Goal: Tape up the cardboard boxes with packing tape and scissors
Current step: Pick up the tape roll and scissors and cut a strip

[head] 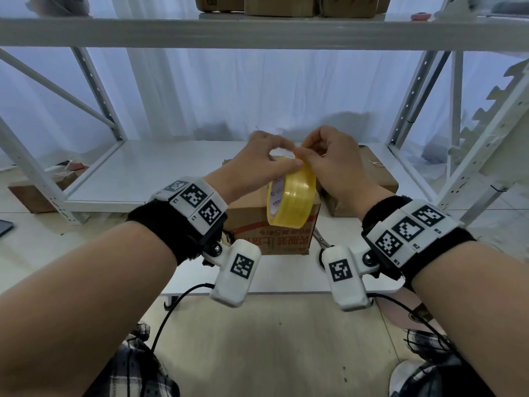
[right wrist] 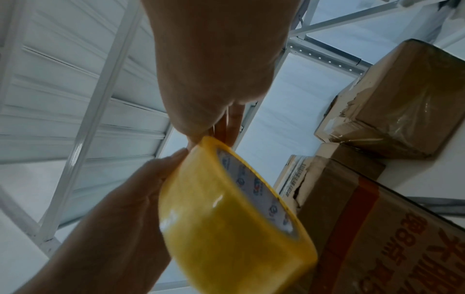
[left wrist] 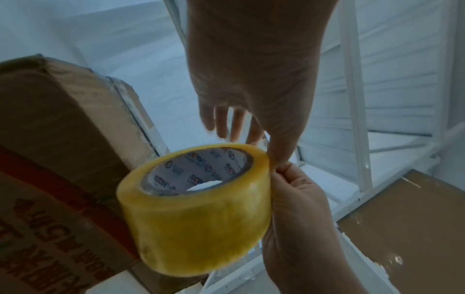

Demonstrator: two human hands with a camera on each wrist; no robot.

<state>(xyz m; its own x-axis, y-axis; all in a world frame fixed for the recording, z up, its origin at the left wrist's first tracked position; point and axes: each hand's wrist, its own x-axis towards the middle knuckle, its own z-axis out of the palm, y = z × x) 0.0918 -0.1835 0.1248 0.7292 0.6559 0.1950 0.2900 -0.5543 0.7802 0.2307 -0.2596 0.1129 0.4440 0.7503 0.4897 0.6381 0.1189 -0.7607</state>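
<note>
A yellow packing tape roll (head: 292, 199) hangs upright in the air above a cardboard box with red print (head: 252, 233). My left hand (head: 286, 163) pinches the roll's top from the left. My right hand (head: 307, 157) pinches the tape at the top rim from the right. In the left wrist view my left thumb presses the tape roll's (left wrist: 196, 208) upper edge, and the right hand (left wrist: 281, 169) pinches right below it. The right wrist view shows the tape roll (right wrist: 226, 218) beside the printed box (right wrist: 365, 228). Scissors (head: 321, 239) lie by the box, mostly hidden behind my right wrist.
A taped brown box (head: 378, 176) stands behind on the right. White metal racking surrounds the spot; its upper shelf (head: 114, 30) carries several boxes. The printed box sits on a low white table (head: 286, 279). A brown box (head: 37, 193) lies at far left.
</note>
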